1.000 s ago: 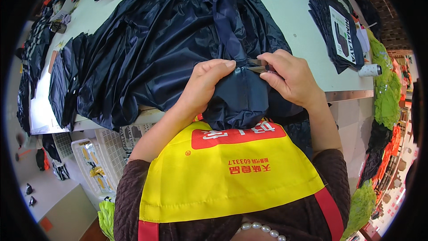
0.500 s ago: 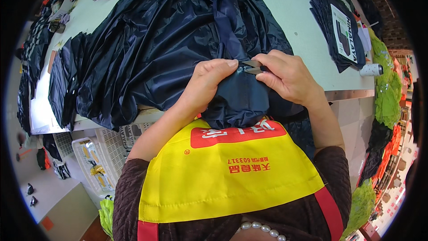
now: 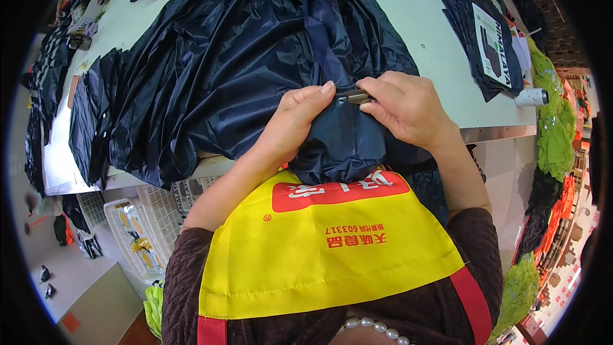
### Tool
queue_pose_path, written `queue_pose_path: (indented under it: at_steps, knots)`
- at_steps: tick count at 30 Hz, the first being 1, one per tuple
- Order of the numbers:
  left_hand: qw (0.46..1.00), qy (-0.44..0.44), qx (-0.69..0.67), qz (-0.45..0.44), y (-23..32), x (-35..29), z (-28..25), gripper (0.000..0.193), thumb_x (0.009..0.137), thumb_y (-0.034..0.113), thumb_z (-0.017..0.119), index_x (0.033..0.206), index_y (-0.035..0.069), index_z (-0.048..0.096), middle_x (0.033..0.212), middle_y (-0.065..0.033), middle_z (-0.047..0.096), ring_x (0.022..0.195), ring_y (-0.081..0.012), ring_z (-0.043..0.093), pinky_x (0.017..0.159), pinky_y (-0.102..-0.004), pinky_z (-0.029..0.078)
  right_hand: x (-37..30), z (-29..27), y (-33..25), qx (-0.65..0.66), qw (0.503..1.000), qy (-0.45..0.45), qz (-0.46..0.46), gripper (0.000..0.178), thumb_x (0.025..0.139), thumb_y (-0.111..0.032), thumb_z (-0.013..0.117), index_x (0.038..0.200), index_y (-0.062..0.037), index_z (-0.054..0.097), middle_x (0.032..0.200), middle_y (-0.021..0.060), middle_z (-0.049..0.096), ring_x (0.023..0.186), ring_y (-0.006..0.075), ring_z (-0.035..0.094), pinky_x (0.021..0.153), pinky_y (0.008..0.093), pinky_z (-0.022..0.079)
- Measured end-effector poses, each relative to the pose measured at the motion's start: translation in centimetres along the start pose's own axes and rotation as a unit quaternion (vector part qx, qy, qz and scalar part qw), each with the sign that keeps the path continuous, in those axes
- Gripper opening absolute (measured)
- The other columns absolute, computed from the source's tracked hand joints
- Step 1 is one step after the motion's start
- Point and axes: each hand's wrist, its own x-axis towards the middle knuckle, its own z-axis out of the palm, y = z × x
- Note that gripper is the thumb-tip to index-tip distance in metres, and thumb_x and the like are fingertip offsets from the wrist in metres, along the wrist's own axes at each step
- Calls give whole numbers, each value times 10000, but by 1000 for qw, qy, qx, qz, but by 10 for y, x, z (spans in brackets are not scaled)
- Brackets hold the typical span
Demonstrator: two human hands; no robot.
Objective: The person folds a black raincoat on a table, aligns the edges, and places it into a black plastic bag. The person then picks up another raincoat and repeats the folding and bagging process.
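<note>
A dark navy, shiny garment (image 3: 217, 83) lies spread in folds over the table and hangs over its near edge toward my apron. My left hand (image 3: 294, 112) pinches its fabric between thumb and fingers; most of the fingers are hidden beneath the cloth. In my right hand (image 3: 408, 105) is a small pair of thread snips (image 3: 355, 96), gripped between thumb and fingers. Their blades are close together and point left, at the cloth just beside my left thumb. Any thread between the blades is too small to make out.
The pale table (image 3: 428, 32) carries a stack of dark folded pieces (image 3: 476, 41) at the right, beside a spool (image 3: 532, 97). Bright green fabric (image 3: 554, 115) hangs past the right edge. A white plastic basket (image 3: 131, 236) stands below the table at left.
The snips' blades have closed from apart to nearly together, and my right hand has shifted slightly left. My left hand keeps its hold on the cloth, its thumb moved a little.
</note>
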Motion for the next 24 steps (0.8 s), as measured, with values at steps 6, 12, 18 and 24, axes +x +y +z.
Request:
queue_pose_path:
  at_steps: [6, 12, 18, 24]
  knots:
    - [999, 3, -39, -17, 3, -1, 4, 302, 945, 293, 517, 905, 27, 656, 839, -32, 679, 716, -68, 623, 671, -180, 480, -7, 3, 8, 113, 987, 113, -3, 218, 869, -225, 612, 984, -41, 593, 756, 72, 587, 646, 206, 583, 559, 261, 461]
    - [996, -75, -37, -17, 2, 2, -8, 285, 879, 262, 594, 1044, 31, 621, 939, -57, 670, 787, -134, 656, 737, -226, 519, 4, 14, -8, 263, 948, 22, 179, 385, 694, -156, 778, 1011, -12, 613, 816, 11, 536, 662, 72, 429, 594, 207, 369]
    - [842, -111, 517, 107, 16, -8, -21, 599, 591, 238, 828, 1049, -46, 567, 952, -146, 616, 911, -258, 587, 826, -309, 450, -4, 30, 7, 257, 944, 108, 174, 282, 685, -70, 776, 737, -27, 502, 772, 17, 493, 653, 78, 429, 576, 215, 351]
    - [782, 38, 537, 315, 9, 5, -31, 254, 604, 56, 748, 785, -8, 581, 736, -139, 556, 682, -275, 572, 632, -307, 449, -2, 62, -1, 318, 900, 99, 283, 295, 765, -204, 745, 763, -17, 517, 659, 70, 533, 581, 125, 496, 533, 264, 406]
